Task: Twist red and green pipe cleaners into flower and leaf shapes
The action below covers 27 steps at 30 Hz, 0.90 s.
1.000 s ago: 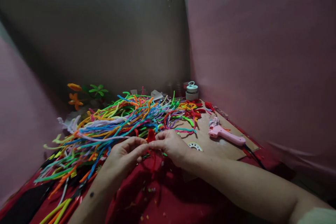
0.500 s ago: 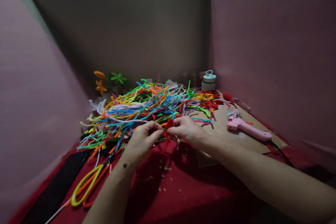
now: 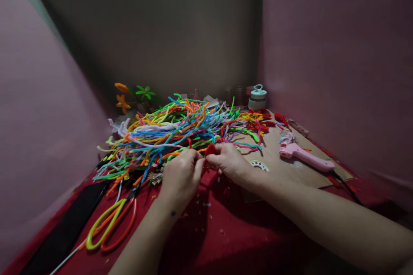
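Observation:
My left hand (image 3: 180, 174) and my right hand (image 3: 229, 161) meet at the middle of the red-covered table (image 3: 232, 240). Both pinch a small red pipe cleaner piece (image 3: 210, 150) bent into a loop between their fingertips. Just behind the hands lies a big heap of coloured pipe cleaners (image 3: 174, 131) in green, blue, orange, yellow and lilac. A few red bent pieces (image 3: 263, 123) lie at the heap's right end.
Scissors with yellow and orange handles (image 3: 109, 225) lie at the front left beside a black strip (image 3: 64, 234). A pink glue gun (image 3: 305, 157) rests on cardboard (image 3: 309, 172) at the right. A tape roll (image 3: 258, 165), a small jar (image 3: 258, 98) and orange pipe-cleaner flowers (image 3: 124, 96) stand around the heap. Pink walls close both sides.
The view has swung left and down, bringing the scissors into sight. My hands have drawn closer together on the red piece, which now stands shorter between the fingertips.

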Motion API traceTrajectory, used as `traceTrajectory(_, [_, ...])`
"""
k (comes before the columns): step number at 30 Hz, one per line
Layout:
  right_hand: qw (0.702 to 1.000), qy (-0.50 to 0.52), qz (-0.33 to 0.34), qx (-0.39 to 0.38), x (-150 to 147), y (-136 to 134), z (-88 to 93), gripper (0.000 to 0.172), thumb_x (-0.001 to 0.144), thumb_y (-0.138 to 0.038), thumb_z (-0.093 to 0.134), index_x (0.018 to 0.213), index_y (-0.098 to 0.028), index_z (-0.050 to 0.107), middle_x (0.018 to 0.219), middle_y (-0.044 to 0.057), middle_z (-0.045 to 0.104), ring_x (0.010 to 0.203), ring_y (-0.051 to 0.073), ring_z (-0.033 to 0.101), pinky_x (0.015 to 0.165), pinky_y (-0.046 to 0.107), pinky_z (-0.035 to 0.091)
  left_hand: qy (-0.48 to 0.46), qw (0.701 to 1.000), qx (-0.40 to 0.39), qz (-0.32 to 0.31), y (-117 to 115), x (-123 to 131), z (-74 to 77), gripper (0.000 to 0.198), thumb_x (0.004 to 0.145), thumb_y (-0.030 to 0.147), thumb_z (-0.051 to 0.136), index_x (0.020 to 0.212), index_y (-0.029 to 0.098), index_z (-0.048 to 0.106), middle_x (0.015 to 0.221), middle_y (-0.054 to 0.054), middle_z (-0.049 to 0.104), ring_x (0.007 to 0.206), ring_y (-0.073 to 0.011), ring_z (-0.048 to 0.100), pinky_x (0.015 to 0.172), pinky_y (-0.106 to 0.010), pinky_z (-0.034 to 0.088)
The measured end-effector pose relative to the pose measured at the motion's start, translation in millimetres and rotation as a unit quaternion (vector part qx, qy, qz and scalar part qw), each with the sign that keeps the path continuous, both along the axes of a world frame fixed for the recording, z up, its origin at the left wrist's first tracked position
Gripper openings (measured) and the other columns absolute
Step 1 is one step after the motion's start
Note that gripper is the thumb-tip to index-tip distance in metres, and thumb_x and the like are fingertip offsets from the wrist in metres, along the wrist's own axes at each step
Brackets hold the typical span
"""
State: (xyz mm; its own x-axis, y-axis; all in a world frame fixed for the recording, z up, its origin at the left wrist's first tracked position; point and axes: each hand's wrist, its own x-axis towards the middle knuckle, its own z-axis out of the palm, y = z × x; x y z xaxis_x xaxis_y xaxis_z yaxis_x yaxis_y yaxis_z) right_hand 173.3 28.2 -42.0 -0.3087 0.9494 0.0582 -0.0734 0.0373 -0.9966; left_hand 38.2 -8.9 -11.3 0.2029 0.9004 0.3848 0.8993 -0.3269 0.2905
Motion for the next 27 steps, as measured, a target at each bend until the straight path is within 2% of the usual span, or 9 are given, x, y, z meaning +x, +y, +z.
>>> traceTrajectory(3, [0.997, 0.072, -0.011, -0.030, -4, -2, -1.9, 0.012, 0.061, -0.018, 0.055, 0.052, -0.015, 0.047, 0.044, -0.007, 0.041, 0.040, 0.005, 0.032, 0.040, 0.020, 0.021, 0.066, 0.995, 0.073, 0.009, -6, 11, -6.0, 0.023, 0.083, 0.024, 0.040, 0.073, 0.015, 0.058, 0.073, -0.008, 0.058, 0.069, -0.0196, 0.054, 0.062, -0.029, 0.036])
traceTrajectory(5, [0.993, 0.105, -0.016, -0.042, -4, -2, -3.1, 0.016, 0.061, -0.020, 0.058, 0.052, -0.016, 0.045, 0.044, -0.008, 0.038, 0.039, 0.005, 0.029, 0.040, 0.021, 0.019, 0.044, 0.996, 0.077, -0.016, -7, 11, -4.7, 0.023, 0.083, 0.025, 0.040, 0.074, 0.015, 0.059, 0.073, -0.008, 0.057, 0.071, -0.0193, 0.053, 0.063, -0.028, 0.036])
traceTrajectory(9, [0.992, 0.127, -0.003, -0.021, -2, -3, 0.3, 0.013, 0.063, -0.022, 0.061, 0.059, -0.015, 0.051, 0.048, -0.007, 0.039, 0.042, 0.004, 0.027, 0.041, 0.020, 0.018, -0.185, 0.978, -0.036, -0.085, 0, -6, 10.5, 0.024, 0.082, 0.033, 0.047, 0.074, 0.016, 0.062, 0.070, -0.002, 0.057, 0.065, -0.0137, 0.051, 0.063, -0.024, 0.037])
traceTrajectory(12, [0.990, 0.141, 0.019, -0.002, 1, -5, 5.4, 0.012, 0.066, -0.024, 0.062, 0.071, -0.014, 0.059, 0.052, -0.006, 0.043, 0.044, 0.004, 0.027, 0.043, 0.020, 0.020, -0.378, 0.914, -0.138, -0.048, 6, -19, 17.6, 0.023, 0.078, 0.036, 0.055, 0.072, 0.015, 0.062, 0.060, 0.002, 0.052, 0.055, -0.0094, 0.045, 0.055, -0.021, 0.034])
traceTrajectory(14, [0.988, 0.153, 0.029, 0.003, 2, -7, 7.2, 0.013, 0.067, -0.026, 0.063, 0.073, -0.014, 0.060, 0.052, -0.007, 0.042, 0.044, 0.004, 0.026, 0.043, 0.020, 0.019, -0.472, 0.846, -0.242, -0.055, 10, -22, 15.8, 0.020, 0.071, 0.034, 0.063, 0.072, 0.014, 0.062, 0.057, 0.003, 0.052, 0.050, -0.0071, 0.043, 0.051, -0.020, 0.032])
traceTrajectory(17, [0.986, 0.157, 0.045, 0.011, 3, -7, 8.0, 0.012, 0.068, -0.025, 0.063, 0.071, -0.014, 0.061, 0.052, -0.006, 0.044, 0.043, 0.003, 0.027, 0.042, 0.020, 0.019, -0.546, 0.753, -0.354, -0.102, 12, -19, 8.8, 0.018, 0.065, 0.028, 0.069, 0.066, 0.012, 0.061, 0.056, 0.002, 0.054, 0.049, -0.0063, 0.044, 0.050, -0.019, 0.033])
traceTrajectory(19, [0.985, 0.160, 0.055, 0.018, 3, -8, 8.6, 0.010, 0.067, -0.024, 0.063, 0.070, -0.014, 0.062, 0.055, -0.005, 0.050, 0.045, 0.004, 0.034, 0.044, 0.019, 0.024, -0.555, 0.729, -0.376, -0.134, 12, -16, 4.7, 0.017, 0.066, 0.027, 0.068, 0.065, 0.011, 0.061, 0.058, 0.000, 0.055, 0.051, -0.0072, 0.047, 0.051, -0.020, 0.036])
traceTrajectory(23, [0.987, 0.133, 0.041, 0.078, 4, -9, 10.1, 0.007, 0.067, -0.020, 0.061, 0.070, -0.015, 0.063, 0.065, -0.002, 0.060, 0.056, 0.008, 0.049, 0.057, 0.021, 0.038, -0.541, 0.741, -0.374, -0.138, 12, -15, 1.7, 0.016, 0.067, 0.026, 0.067, 0.066, 0.011, 0.061, 0.059, 0.001, 0.055, 0.050, -0.0065, 0.047, 0.050, -0.020, 0.036])
traceTrajectory(27, [0.988, 0.078, 0.014, 0.132, 6, -10, 9.8, 0.008, 0.070, -0.019, 0.057, 0.071, -0.014, 0.063, 0.067, -0.002, 0.059, 0.061, 0.009, 0.049, 0.061, 0.022, 0.039, -0.491, 0.803, -0.322, -0.104, 11, -16, 3.5, 0.017, 0.067, 0.028, 0.066, 0.064, 0.013, 0.058, 0.053, 0.005, 0.050, 0.044, -0.0045, 0.040, 0.046, -0.019, 0.030])
